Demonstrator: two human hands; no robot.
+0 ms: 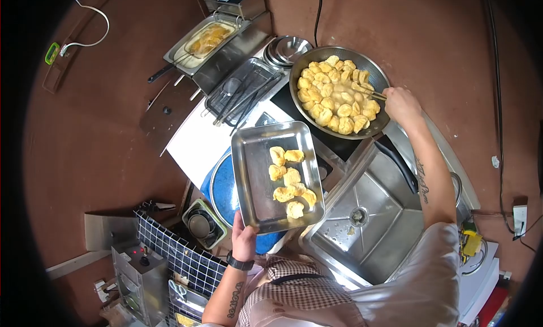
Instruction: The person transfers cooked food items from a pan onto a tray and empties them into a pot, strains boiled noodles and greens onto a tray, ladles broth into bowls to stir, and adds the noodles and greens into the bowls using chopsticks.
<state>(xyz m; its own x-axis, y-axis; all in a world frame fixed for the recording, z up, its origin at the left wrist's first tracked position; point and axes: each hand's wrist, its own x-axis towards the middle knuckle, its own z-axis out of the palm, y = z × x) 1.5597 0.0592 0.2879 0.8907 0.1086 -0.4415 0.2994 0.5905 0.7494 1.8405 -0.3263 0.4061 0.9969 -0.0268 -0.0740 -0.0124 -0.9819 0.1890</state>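
Note:
My left hand (244,240) grips the near left corner of a rectangular metal tray (253,180). Several golden fried pieces (291,176) lie in the tray, looking like puffs. At the upper right, my right hand (402,106) is closed around thin tongs (371,93), whose tips reach among the food. Beneath them is a wide dark frying pan (374,72), filled with golden puffs (326,89) in pale liquid. The tray is held nearer to my body than the pan, over the counter and a blue round item.
A metal sink (390,205) lies right of the tray. Beyond the tray are a rack with dark utensils (243,92), stacked round lids (289,49) and a fryer (212,39) with food in bubbling oil. A blue round lid or basin (222,188) sits partly under the tray.

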